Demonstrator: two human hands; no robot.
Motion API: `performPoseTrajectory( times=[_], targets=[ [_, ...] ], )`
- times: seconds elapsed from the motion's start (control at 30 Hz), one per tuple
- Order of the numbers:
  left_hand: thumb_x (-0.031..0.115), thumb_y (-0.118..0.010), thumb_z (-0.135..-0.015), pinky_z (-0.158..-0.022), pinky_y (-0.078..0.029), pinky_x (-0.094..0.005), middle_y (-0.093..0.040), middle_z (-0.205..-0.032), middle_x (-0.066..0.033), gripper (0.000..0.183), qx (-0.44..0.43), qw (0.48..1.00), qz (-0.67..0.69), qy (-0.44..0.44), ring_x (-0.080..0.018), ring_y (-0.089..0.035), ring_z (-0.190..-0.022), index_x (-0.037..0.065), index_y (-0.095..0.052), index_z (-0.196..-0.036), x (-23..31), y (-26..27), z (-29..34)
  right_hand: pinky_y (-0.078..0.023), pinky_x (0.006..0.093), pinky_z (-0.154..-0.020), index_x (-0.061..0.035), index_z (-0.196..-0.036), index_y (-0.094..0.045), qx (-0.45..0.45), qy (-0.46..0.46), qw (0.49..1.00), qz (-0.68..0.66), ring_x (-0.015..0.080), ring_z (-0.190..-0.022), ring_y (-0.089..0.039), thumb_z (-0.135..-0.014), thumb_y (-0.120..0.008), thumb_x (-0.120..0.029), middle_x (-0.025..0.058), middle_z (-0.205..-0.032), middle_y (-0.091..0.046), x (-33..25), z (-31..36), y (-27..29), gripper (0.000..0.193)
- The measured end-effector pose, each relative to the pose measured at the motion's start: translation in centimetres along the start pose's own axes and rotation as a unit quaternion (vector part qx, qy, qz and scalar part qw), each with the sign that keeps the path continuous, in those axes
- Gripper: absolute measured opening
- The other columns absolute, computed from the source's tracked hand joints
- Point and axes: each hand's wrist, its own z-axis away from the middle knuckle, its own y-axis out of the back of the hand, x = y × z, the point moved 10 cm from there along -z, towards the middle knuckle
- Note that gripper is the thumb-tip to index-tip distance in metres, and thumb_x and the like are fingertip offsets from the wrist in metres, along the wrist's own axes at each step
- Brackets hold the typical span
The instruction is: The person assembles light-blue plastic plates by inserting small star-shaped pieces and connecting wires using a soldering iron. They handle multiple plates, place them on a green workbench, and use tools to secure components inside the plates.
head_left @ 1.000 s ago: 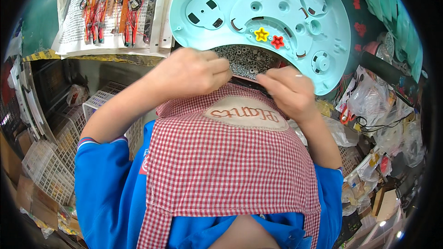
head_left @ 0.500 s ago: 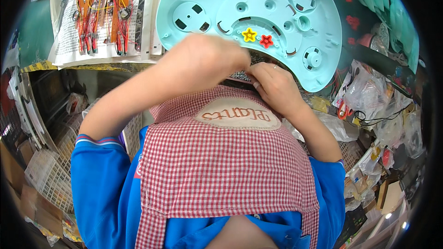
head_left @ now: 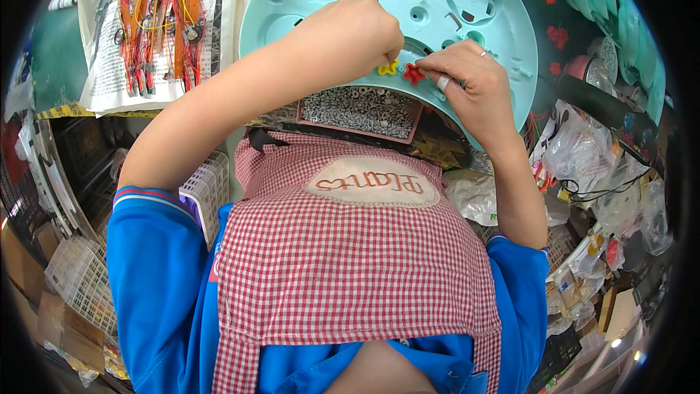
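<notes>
A light turquoise curved plastic shell (head_left: 503, 22) lies on the bench, its moulded posts and holes facing up. Two star-shaped plastic pieces, one yellow (head_left: 388, 68) and one red (head_left: 414, 74), sit side by side near its inner edge. My left hand (head_left: 361, 36) is closed at the yellow star and partly covers it; whatever its fingertips hold is hidden. Pinched fingers of my right hand (head_left: 474, 80) are at the red star; I cannot make out what lies between them. Below both hands is a shallow pink tray (head_left: 418, 125) full of small metal screws.
Bundles of red wires with orange strips (head_left: 157, 25) lie on printed paper at the far left. More turquoise shells (head_left: 620, 25) are stacked at the far right, near red pieces (head_left: 558, 36). Plastic bags (head_left: 580, 146) hang at the right; a white basket (head_left: 208, 190) stands lower left.
Both hands have moved up from the screw tray onto the shell, my left to the yellow star and my right to the red star. The tray shows more fully now.
</notes>
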Motion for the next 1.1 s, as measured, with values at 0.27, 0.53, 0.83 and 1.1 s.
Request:
performPoseTrajectory(
  times=[0.27,0.53,0.83,1.1],
  targets=[
    [0.012,-0.069,-0.069,-0.074,-0.052,-0.0342,-0.059,-0.092,-0.0009,0.004,0.100,0.988,-0.072,-0.093,-0.0206,-0.057,-0.092,0.009,-0.072,-0.069,1.2,0.9,-0.2,-0.050,0.0325,-0.073,-0.0038,-0.094,-0.071,0.018,0.008,1.000,0.012,0.0228,-0.082,-0.064,-0.076,-0.068,0.001,0.0065,-0.086,-0.071,-0.1,0.0,0.1,0.019],
    [0.014,-0.072,-0.068,-0.076,-0.052,-0.0351,-0.061,-0.094,-0.0011,0.007,0.098,0.987,-0.104,-0.076,-0.0206,-0.058,-0.093,0.008,-0.071,-0.071,1.2,1.0,-0.4,-0.036,0.0403,-0.096,-0.0079,-0.082,-0.069,-0.026,0.048,0.992,0.112,0.0239,-0.107,-0.054,-0.073,-0.072,-0.008,0.0004,-0.101,-0.064,-0.4,-0.6,-0.1,0.009],
    [0.015,-0.074,-0.066,-0.077,-0.050,-0.0360,-0.061,-0.093,-0.0004,0.009,0.123,0.985,-0.089,-0.079,-0.0201,-0.058,-0.092,0.009,-0.071,-0.071,1.1,1.7,0.0,-0.023,0.0468,-0.106,-0.0103,-0.078,-0.069,-0.062,0.018,0.989,0.133,0.0239,-0.120,-0.043,-0.071,-0.075,-0.013,-0.0012,-0.113,-0.055,0.8,-1.2,-1.6,0.009],
    [0.014,-0.074,-0.072,-0.071,-0.050,-0.0328,-0.063,-0.095,0.0012,0.015,0.212,0.975,-0.007,-0.067,-0.0193,-0.060,-0.084,0.012,-0.070,-0.086,2.5,5.1,5.6,-0.031,0.0461,-0.102,-0.0074,-0.083,-0.067,-0.103,0.022,0.984,0.142,0.0302,-0.118,-0.045,-0.069,-0.073,-0.011,0.0057,-0.112,-0.056,0.5,-1.2,-1.5,0.016]
  ],
)
